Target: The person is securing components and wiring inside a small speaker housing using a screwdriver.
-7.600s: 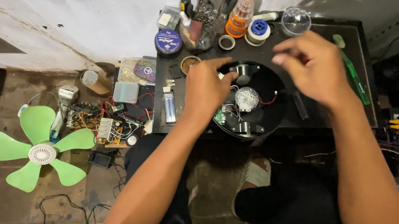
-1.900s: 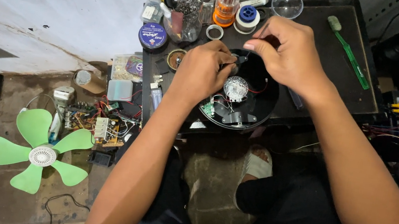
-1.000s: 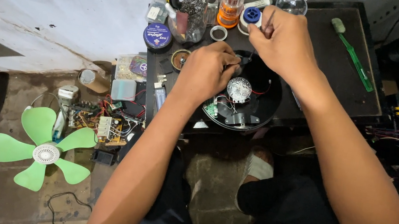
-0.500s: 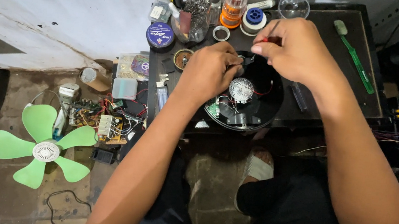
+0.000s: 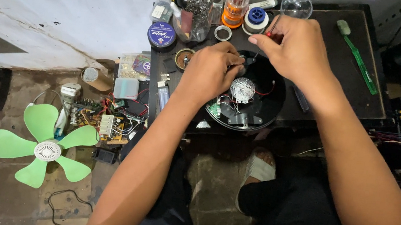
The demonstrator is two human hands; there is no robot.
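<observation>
Mid-repair: left hand [image 5: 211, 75] pinches something tiny, can't tell what, on the housing [image 5: 247, 98], right hand [image 5: 295, 50] clamps a screwdriver [image 5: 269, 33], probably needs steady aim next.

Bare forearms, dark trousers

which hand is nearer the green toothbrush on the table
Right. The right hand is just left of the green toothbrush; the left hand sits farther off, beyond the right one.

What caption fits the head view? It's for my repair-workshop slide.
Left hand steadies a round black housing while right hand works a thin tool at its rim.
</observation>
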